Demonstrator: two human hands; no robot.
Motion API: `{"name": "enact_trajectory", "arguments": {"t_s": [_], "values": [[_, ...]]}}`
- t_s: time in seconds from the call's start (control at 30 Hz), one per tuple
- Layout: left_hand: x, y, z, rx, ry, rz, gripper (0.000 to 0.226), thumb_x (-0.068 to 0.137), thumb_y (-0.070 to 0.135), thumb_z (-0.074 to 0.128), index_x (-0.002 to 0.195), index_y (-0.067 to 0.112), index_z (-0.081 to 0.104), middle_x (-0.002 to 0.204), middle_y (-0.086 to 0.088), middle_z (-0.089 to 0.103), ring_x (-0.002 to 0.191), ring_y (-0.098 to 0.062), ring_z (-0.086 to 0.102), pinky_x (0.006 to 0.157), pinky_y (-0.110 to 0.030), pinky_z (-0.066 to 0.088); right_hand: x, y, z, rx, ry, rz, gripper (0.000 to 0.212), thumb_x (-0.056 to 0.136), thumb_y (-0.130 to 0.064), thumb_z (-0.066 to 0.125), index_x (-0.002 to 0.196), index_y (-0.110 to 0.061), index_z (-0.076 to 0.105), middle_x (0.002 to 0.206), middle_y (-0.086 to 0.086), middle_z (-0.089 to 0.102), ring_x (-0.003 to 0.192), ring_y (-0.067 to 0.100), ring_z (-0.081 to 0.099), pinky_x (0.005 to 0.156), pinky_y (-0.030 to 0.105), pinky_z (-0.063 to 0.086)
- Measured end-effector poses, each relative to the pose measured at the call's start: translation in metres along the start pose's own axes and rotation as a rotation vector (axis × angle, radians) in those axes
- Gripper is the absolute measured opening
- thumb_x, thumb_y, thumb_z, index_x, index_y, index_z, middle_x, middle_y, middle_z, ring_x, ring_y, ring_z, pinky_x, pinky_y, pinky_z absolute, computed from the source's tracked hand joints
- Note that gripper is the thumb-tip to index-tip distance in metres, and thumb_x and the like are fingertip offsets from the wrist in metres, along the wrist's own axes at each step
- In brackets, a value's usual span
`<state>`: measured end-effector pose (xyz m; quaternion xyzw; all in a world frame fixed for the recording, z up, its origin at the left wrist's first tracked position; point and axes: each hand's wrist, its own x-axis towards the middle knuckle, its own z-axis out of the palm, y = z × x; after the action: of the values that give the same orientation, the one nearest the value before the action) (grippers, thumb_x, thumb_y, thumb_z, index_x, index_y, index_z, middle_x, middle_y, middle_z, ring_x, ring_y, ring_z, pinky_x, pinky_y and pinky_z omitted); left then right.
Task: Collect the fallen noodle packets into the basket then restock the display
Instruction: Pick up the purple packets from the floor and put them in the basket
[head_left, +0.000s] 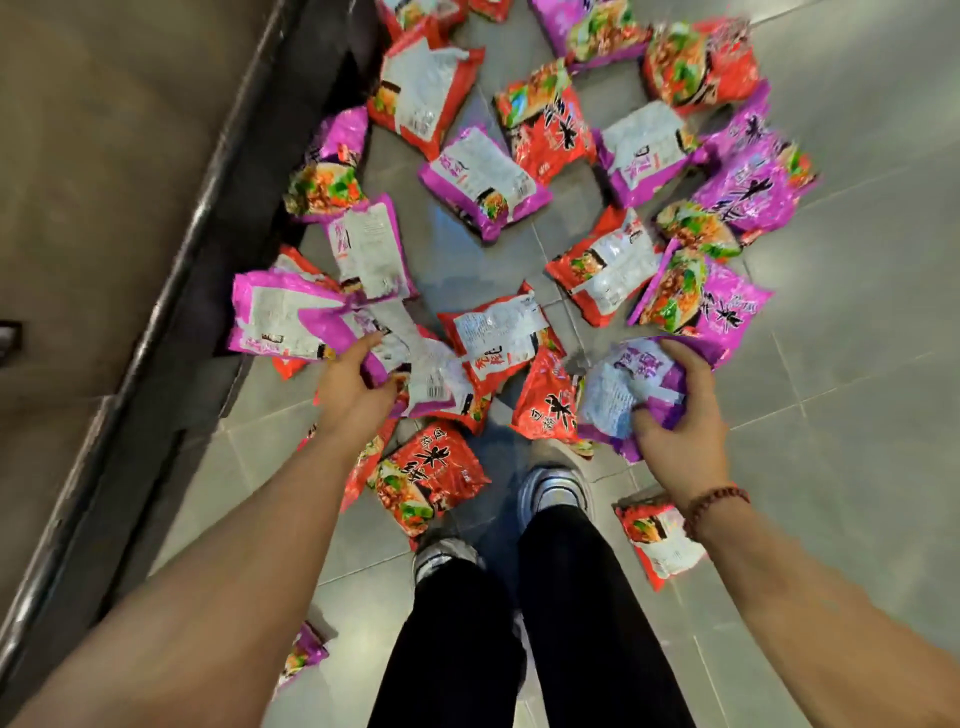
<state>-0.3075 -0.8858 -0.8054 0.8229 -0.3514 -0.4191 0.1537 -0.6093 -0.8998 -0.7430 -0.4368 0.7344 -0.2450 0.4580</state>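
Several red and purple noodle packets lie scattered on the grey tiled floor (857, 322) in front of my feet. My right hand (675, 415) grips a purple packet (634, 384), thumb below it and fingers curled over its top edge. My left hand (353, 384) reaches into the pile at the left and pinches the edge of a purple packet (291, 317) lying face down. A red packet (498, 338) lies between my hands. Another red packet (426, 478) sits just ahead of my left shoe. No basket is in view.
A dark metal-edged base of a display unit (171, 291) runs diagonally along the left. My two shoes (550, 488) stand among the packets. A red packet (660, 540) lies under my right forearm, a purple packet (304, 654) by my left elbow.
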Motion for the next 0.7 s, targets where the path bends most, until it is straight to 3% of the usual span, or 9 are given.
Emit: {"name": "enact_trajectory", "arguments": {"t_s": [0.07, 0.13, 0.2, 0.27, 0.4, 0.47, 0.57, 0.63, 0.7], "values": [[-0.028, 0.014, -0.024, -0.144, -0.026, -0.039, 0.063, 0.074, -0.004, 0.077, 0.128, 0.025, 0.059, 0.09, -0.015, 0.067, 0.078, -0.027, 0.065, 0.081, -0.028, 0.055, -0.013, -0.042, -0.008, 0.098, -0.055, -0.019, 0.066, 0.073, 0.025, 0.052, 0.129, -0.01, 0.045, 0.112, -0.008, 0.055, 0.091, -0.01, 0.06, 0.073, 0.009, 0.05], [-0.063, 0.037, -0.055, -0.279, -0.024, -0.053, 0.064, 0.073, -0.009, 0.076, 0.12, 0.031, 0.059, 0.106, -0.01, 0.069, 0.091, -0.021, 0.068, 0.09, -0.037, 0.055, -0.027, -0.087, -0.015, 0.144, -0.14, -0.023, 0.067, 0.073, 0.026, 0.056, 0.128, -0.01, 0.045, 0.111, -0.007, 0.055, 0.086, -0.013, 0.06, 0.073, 0.013, 0.053], [-0.103, 0.064, -0.093, -0.408, -0.035, -0.058, 0.064, 0.075, -0.015, 0.071, 0.116, 0.031, 0.057, 0.107, 0.0, 0.066, 0.083, -0.003, 0.066, 0.082, -0.026, 0.056, -0.044, -0.133, -0.023, 0.199, -0.232, -0.016, 0.067, 0.073, 0.023, 0.061, 0.124, -0.019, 0.049, 0.11, -0.006, 0.058, 0.087, -0.008, 0.062, 0.078, 0.022, 0.056], [-0.144, 0.085, -0.132, -0.497, -0.056, -0.042, 0.065, 0.074, -0.019, 0.069, 0.114, 0.032, 0.059, 0.107, 0.004, 0.064, 0.082, 0.0, 0.065, 0.075, -0.024, 0.057, -0.062, -0.181, -0.033, 0.319, -0.345, 0.033, 0.066, 0.074, 0.023, 0.061, 0.117, -0.026, 0.053, 0.109, -0.001, 0.061, 0.091, 0.005, 0.064, 0.074, 0.027, 0.058], [-0.217, 0.113, -0.211, -0.591, -0.055, 0.0, 0.07, 0.062, -0.009, 0.074, 0.108, 0.043, 0.065, 0.119, -0.006, 0.067, 0.105, -0.032, 0.065, 0.087, -0.049, 0.056, -0.103, -0.274, -0.058, 0.467, -0.595, 0.115, 0.061, 0.077, 0.02, 0.057, 0.12, -0.022, 0.056, 0.119, 0.008, 0.061, 0.106, 0.029, 0.061, 0.069, 0.032, 0.06], [-0.254, 0.124, -0.244, -0.612, -0.003, 0.04, 0.066, 0.059, -0.005, 0.074, 0.109, 0.038, 0.065, 0.12, -0.002, 0.068, 0.107, -0.027, 0.064, 0.089, -0.044, 0.054, -0.126, -0.313, -0.068, 0.502, -0.691, 0.153, 0.058, 0.08, 0.018, 0.053, 0.126, -0.018, 0.055, 0.12, 0.01, 0.062, 0.1, 0.029, 0.063, 0.062, 0.027, 0.059], [-0.307, 0.139, -0.283, -0.562, 0.115, 0.093, 0.063, 0.062, -0.004, 0.073, 0.111, 0.035, 0.063, 0.115, 0.022, 0.067, 0.106, -0.014, 0.063, 0.087, -0.028, 0.054, -0.156, -0.353, -0.078, 0.501, -0.835, 0.15, 0.051, 0.085, 0.01, 0.053, 0.125, -0.021, 0.057, 0.116, 0.011, 0.064, 0.092, 0.025, 0.063, 0.06, 0.027, 0.058], [-0.343, 0.147, -0.306, -0.485, 0.23, 0.136, 0.064, 0.062, 0.006, 0.071, 0.111, 0.045, 0.062, 0.122, 0.022, 0.062, 0.11, -0.015, 0.063, 0.092, -0.038, 0.053, -0.175, -0.375, -0.079, 0.42, -0.964, 0.116, 0.047, 0.085, -0.001, 0.06, 0.125, -0.025, 0.058, 0.117, 0.012, 0.06, 0.093, 0.024, 0.059, 0.068, 0.03, 0.057], [-0.367, 0.15, -0.317, -0.436, 0.32, 0.172, 0.067, 0.063, 0.006, 0.073, 0.113, 0.05, 0.059, 0.123, 0.018, 0.061, 0.107, -0.019, 0.063, 0.091, -0.046, 0.053, -0.188, -0.389, -0.079, 0.358, -1.108, 0.102, 0.058, 0.076, -0.015, 0.075, 0.129, -0.026, 0.056, 0.111, 0.008, 0.059, 0.088, 0.02, 0.059, 0.075, 0.032, 0.056]]}}
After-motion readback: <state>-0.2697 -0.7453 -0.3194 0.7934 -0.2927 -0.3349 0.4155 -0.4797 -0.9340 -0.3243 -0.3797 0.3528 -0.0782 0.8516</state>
